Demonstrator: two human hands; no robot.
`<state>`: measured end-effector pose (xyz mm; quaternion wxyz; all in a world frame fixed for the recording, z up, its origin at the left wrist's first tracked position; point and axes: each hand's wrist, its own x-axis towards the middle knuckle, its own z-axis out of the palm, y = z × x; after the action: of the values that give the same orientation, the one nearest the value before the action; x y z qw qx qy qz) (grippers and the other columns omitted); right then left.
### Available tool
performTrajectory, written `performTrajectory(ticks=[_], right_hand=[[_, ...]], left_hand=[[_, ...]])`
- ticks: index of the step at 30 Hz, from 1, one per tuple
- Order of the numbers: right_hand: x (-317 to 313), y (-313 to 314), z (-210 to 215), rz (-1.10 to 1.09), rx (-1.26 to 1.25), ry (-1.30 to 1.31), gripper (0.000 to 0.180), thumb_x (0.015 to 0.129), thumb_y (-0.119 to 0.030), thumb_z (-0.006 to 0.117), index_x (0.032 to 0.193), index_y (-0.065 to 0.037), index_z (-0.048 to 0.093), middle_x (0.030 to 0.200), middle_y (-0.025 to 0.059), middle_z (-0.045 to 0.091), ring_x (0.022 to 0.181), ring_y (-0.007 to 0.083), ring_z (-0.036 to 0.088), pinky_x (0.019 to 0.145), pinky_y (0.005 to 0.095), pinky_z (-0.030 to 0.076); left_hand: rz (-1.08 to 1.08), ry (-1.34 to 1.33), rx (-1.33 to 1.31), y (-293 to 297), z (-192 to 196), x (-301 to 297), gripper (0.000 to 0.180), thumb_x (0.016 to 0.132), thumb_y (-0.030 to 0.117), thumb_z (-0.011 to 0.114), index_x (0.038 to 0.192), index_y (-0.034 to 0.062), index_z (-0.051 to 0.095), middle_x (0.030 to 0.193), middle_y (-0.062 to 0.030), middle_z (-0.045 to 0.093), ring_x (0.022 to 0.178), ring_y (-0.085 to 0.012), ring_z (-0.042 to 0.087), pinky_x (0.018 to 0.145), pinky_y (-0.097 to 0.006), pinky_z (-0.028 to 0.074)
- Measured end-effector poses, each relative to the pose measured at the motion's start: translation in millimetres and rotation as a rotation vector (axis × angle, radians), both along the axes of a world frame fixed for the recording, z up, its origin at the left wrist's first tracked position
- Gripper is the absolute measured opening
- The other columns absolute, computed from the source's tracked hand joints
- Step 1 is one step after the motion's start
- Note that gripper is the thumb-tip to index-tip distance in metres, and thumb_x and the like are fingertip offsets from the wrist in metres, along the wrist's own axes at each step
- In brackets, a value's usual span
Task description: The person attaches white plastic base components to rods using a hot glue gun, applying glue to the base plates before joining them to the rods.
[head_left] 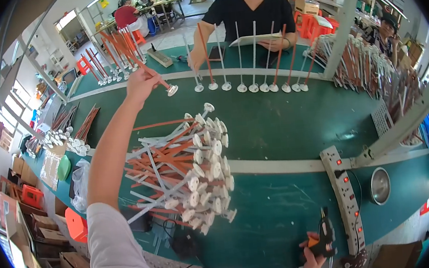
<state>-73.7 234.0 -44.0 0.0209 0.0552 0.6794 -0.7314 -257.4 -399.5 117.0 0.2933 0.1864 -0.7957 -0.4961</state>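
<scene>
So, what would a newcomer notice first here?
Probably the heap of red and white sticks with round white bases on the green table, left of centre. Beyond, a row of sticks stands upright before a person in black. The left hand holds a red stick, upper left; the right hand, bottom right, grips what looks like a glue gun.
</scene>
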Motion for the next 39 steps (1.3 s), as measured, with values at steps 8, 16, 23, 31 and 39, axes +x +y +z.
performTrajectory(ticks=[8, 16, 23, 31, 39], right_hand=[[32, 66, -89, 0.42, 0.072, -0.005, 0.061, 0.092, 0.007, 0.058, 0.149, -0.004, 0.04, 0.141, 0.0142, 0.053, 0.108, 0.0219, 0.059, 0.09, 0.0346, 0.051], [59, 82, -99, 0.258, -0.114, -0.283, 0.052, 0.086, 0.013, 0.058, 0.136, 0.002, 0.049, 0.14, 0.0194, 0.054, 0.119, 0.0263, 0.057, 0.096, 0.0388, 0.05], [23, 39, -82, 0.224, -0.003, -0.206, 0.038, 0.086, 0.013, 0.059, 0.121, 0.001, 0.054, 0.119, 0.0144, 0.053, 0.1, 0.022, 0.051, 0.085, 0.0343, 0.047], [-2, 21, -43, 0.331, 0.776, 0.2, 0.026, 0.081, 0.01, 0.069, 0.084, -0.006, 0.048, 0.077, 0.0034, 0.05, 0.061, 0.0145, 0.044, 0.065, 0.0266, 0.047], [-10, 9, -33, 0.246, 0.637, 0.558, 0.045, 0.074, -0.011, 0.074, 0.114, 0.001, 0.059, 0.097, 0.0154, 0.064, 0.077, 0.0305, 0.063, 0.069, 0.0409, 0.049]], left_hand=[[0.249, -0.199, -0.429, -60, -77, -97, 0.018, 0.078, 0.015, 0.077, 0.089, 0.0047, 0.068, 0.079, -0.0086, 0.073, 0.077, -0.0232, 0.073, 0.072, -0.035, 0.056], [0.224, -0.309, -0.617, -62, -117, -150, 0.019, 0.078, 0.017, 0.078, 0.09, 0.0046, 0.069, 0.082, -0.0094, 0.075, 0.079, -0.0242, 0.073, 0.073, -0.037, 0.057], [0.2, -0.362, -0.575, -61, -131, -152, 0.021, 0.076, 0.02, 0.079, 0.089, 0.0059, 0.07, 0.082, -0.0103, 0.074, 0.083, -0.0276, 0.073, 0.079, -0.039, 0.057], [0.25, -0.521, -0.64, -58, -65, -124, 0.063, 0.068, 0.042, 0.085, 0.115, 0.0039, 0.067, 0.113, -0.016, 0.071, 0.104, -0.0331, 0.068, 0.092, -0.041, 0.054], [0.009, -0.123, -0.537, 67, 70, 22, 0.04, 0.084, 0.035, 0.077, 0.109, 0.0048, 0.069, 0.107, -0.0098, 0.072, 0.1, -0.0179, 0.069, 0.085, -0.032, 0.054]])
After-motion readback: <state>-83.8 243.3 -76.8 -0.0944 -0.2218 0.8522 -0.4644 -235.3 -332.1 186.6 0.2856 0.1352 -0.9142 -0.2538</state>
